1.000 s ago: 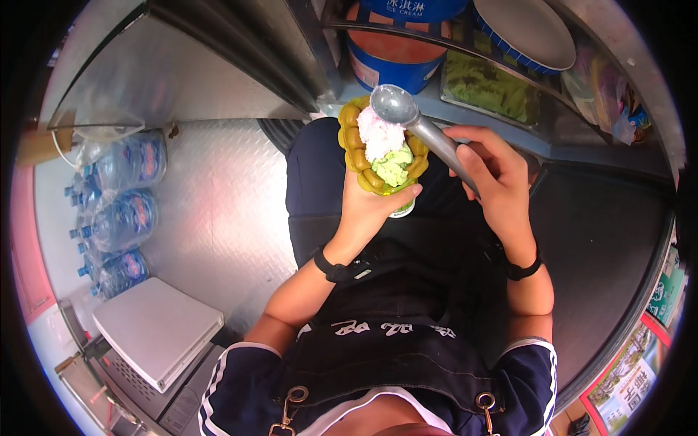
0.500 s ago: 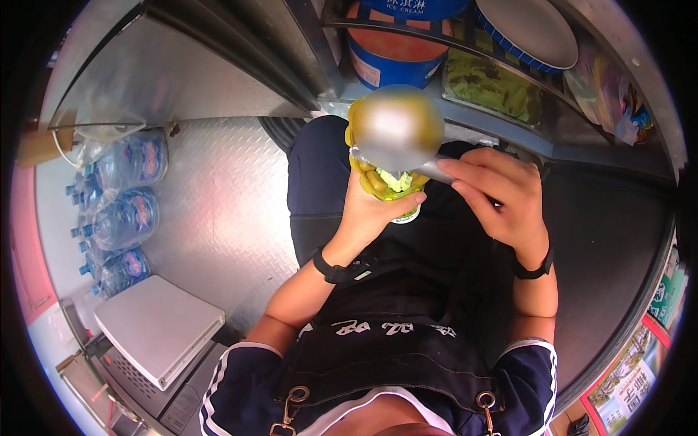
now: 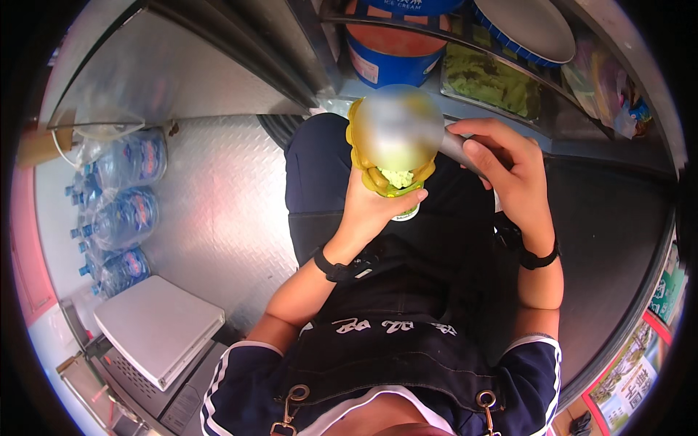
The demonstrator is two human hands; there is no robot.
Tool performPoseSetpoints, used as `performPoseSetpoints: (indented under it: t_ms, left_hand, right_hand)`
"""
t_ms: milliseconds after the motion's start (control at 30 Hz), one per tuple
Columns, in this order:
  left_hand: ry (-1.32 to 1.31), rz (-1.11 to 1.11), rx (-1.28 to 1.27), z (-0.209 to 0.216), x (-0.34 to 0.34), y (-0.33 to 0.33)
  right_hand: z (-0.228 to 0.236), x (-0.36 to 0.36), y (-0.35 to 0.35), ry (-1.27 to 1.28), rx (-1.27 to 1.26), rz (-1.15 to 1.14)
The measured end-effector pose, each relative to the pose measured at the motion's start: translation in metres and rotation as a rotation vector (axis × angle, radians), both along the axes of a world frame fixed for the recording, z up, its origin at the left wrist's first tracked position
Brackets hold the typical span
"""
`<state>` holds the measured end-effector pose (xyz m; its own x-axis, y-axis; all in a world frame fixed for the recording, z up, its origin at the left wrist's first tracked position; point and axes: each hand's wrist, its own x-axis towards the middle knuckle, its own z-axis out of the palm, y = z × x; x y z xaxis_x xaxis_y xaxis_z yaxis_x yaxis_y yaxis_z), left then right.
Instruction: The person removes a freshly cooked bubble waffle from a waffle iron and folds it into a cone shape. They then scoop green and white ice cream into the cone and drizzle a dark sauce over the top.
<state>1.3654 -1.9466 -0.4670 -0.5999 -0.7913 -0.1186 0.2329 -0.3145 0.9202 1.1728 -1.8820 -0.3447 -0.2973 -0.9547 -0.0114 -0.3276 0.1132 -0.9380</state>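
Observation:
A yellow bubble waffle (image 3: pixel 355 134), rolled into a cone, stands in a green and white sleeve (image 3: pixel 409 212) over my lap. My left hand (image 3: pixel 365 209) is wrapped round the sleeve's upper part, with the thumb at its front. Pale green ice cream (image 3: pixel 397 178) shows inside the waffle's near side. My right hand (image 3: pixel 512 171) grips the grey handle of a metal tool (image 3: pixel 462 155), slanting up and left toward the waffle. A blurred round patch covers the tool's working end and the waffle's middle, so its kind and any contact cannot be made out.
Ahead stands a metal freezer with a blue tub (image 3: pixel 396 62) of pinkish ice cream, a tray (image 3: pixel 491 80) of green ice cream and a round lid (image 3: pixel 527 29). Large water bottles (image 3: pixel 123 218) line the left wall, near a white lidded box (image 3: pixel 160 327). A dark counter (image 3: pixel 596 240) lies right.
My right hand has shifted slightly right, and the tool's handle now slopes more steeply, with the fingers resettled on it. My left hand holds the waffle in nearly the same place.

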Motion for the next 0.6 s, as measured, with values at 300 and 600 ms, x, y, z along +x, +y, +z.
performPoseSetpoints:
  t_ms: [300,600]
  left_hand:
    - [-0.002,-0.001,0.039,0.003,0.001,-0.004]
    - [0.005,-0.030,0.157,0.001,0.004,-0.004]
  right_hand:
    - [-0.014,0.000,0.002,0.344,-0.291,0.076]
    - [-0.021,-0.004,-0.002,0.353,-0.412,0.141]
